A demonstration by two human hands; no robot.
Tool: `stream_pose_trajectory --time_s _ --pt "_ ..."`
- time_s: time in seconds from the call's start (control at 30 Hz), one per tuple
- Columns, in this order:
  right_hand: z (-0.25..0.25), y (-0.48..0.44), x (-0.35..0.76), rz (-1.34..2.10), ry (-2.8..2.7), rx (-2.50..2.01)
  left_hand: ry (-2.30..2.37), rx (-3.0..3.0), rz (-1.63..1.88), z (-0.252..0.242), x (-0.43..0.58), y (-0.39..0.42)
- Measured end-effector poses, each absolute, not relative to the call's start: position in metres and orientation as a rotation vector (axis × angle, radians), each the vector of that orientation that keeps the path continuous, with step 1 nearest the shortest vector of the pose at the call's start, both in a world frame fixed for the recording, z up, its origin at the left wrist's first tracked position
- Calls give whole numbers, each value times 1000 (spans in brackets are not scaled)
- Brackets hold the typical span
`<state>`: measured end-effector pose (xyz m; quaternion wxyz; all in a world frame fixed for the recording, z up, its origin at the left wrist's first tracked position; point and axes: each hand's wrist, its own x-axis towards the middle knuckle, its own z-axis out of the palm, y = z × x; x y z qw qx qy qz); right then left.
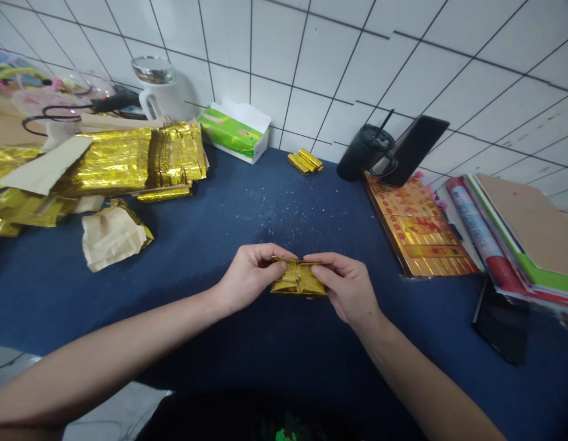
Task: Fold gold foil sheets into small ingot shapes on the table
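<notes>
Near the front middle of the blue-covered table, a folded piece of gold foil paper (298,279) is held between both hands. My left hand (248,274) pinches its left end, thumb on the near face and fingers behind the upper edge. The right end is gripped the same way by my right hand (348,282). Two puffed sections show side by side, with a seam down the middle. Some fingertips are hidden behind the foil. Farther back, a few small gold folded strips (305,161) lie together by the wall.
Stacked gold foil sheets (123,156) and a crumpled paper piece (114,236) lie left. A green tissue box (233,131) and white mug (162,92) stand behind. To the right are a black cup (364,153), a propped phone (417,147), a red-gold packet (422,233) and books (532,226).
</notes>
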<state>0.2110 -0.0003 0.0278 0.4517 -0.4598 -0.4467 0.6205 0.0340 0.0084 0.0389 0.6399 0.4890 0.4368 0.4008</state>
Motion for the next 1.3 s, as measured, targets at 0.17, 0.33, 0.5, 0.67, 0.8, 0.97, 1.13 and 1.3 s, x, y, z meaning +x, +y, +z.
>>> stream_pose_trajectory --time_s 0.17,0.33,0.5,0.67,0.8,0.97,1.13,1.3 --pt "23 -2 213 1461 -1226 -1152 953 1155 884 39 35 5" --pt "25 -3 213 1446 -1286 -1129 947 1162 891 41 34 4" --pt "36 2 220 1669 -1264 -956 1008 1206 964 41 33 6" --pt "41 3 223 1810 -1360 -915 1124 1220 1045 39 31 9" --pt "36 1 218 1758 -1288 -1037 1076 1261 1046 42 30 6" --pt "31 1 216 1650 -1214 -1083 921 1117 902 45 31 5" --pt "30 1 214 1592 -1219 -1132 898 1052 772 42 33 7" --pt "28 -2 213 787 -1598 -1251 995 1062 709 40 30 17"
